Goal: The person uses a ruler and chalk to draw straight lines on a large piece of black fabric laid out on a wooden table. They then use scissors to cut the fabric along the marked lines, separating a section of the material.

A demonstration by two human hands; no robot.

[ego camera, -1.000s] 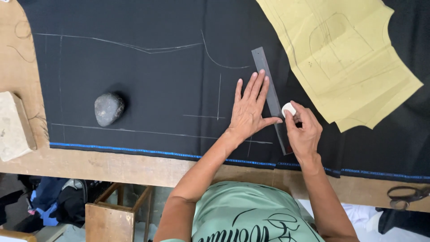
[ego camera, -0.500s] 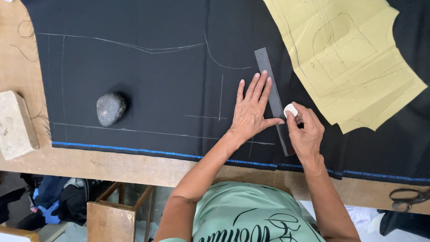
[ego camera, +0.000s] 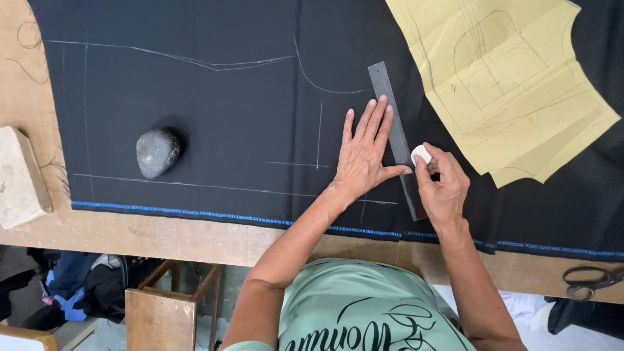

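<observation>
Dark cloth with white chalk lines and a blue edge lies spread over a wooden table. My left hand presses flat on the cloth, fingers spread, its thumb and fingertips against a grey ruler that lies slanted on the cloth. My right hand is closed on a small white piece of chalk, held at the ruler's right edge.
A grey stone weighs the cloth down at the left. A yellow paper pattern lies on the cloth at the upper right. A pale block sits at the table's left end, scissors at the right end. A wooden stool stands below.
My right hand with the chalk has stayed at the ruler's edge, shifting only slightly. The left hand keeps pressing on the ruler in the same place.
</observation>
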